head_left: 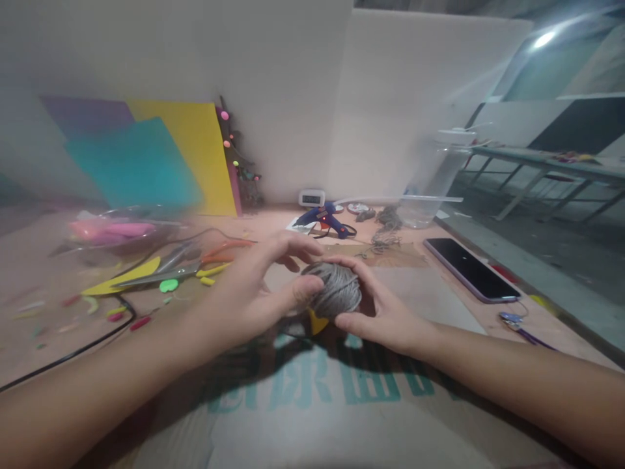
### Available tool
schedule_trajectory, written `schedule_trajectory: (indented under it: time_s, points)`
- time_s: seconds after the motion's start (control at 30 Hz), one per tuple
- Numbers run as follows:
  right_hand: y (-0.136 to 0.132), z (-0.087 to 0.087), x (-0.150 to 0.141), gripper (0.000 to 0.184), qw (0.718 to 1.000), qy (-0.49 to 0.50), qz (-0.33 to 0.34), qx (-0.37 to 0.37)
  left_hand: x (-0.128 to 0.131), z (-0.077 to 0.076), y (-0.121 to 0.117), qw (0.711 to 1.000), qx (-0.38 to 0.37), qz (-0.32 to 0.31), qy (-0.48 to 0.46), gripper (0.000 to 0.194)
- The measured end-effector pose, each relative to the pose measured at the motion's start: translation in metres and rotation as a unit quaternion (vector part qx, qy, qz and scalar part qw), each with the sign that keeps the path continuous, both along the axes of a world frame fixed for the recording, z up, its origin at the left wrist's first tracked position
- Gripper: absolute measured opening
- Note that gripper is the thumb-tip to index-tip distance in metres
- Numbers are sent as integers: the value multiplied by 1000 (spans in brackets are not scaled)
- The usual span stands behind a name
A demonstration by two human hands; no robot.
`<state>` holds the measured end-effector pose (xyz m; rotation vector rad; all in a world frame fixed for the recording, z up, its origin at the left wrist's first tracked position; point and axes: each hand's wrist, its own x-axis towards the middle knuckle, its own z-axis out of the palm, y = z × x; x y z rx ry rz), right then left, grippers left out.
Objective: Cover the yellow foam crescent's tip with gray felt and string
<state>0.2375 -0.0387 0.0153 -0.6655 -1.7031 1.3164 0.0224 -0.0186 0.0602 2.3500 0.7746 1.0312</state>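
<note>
Head view: a rounded ball of grey yarn (342, 290), already wound, sits in the curled fingers of the right hand (385, 319) above the pinkish bench (561, 326); the left hand (263, 283) arches half-open, thumb against it. Loose grey strands (388, 218) lie unwound behind.

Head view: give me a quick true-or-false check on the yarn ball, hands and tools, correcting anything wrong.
1. The right hand cups the grey yarn ball. True.
2. The scissors lie right of the ball. False: the scissors lie to its left.
3. The blue hot glue gun sits in front of the small digital clock. True.
4. The left hand holds the smartphone. False: the left hand is at the ball; the smartphone lies on the table.
</note>
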Motion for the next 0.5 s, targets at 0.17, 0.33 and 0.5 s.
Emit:
schedule_trajectory:
  time_s: [0.17, 0.33, 0.5]
  points:
    - [-1, -1, 1, 61, 1000, -11, 0, 6, 2, 4, -3, 996, 83, 11, 37, 13]
    - [-2, -1, 2, 61, 1000, -26, -10, 4, 2, 4, -4, 995, 32, 67, 60, 11]
    - [-3, 2, 2, 60, 999, -44, -12, 5, 1, 11, -7, 994, 4, 63, 88, 11]
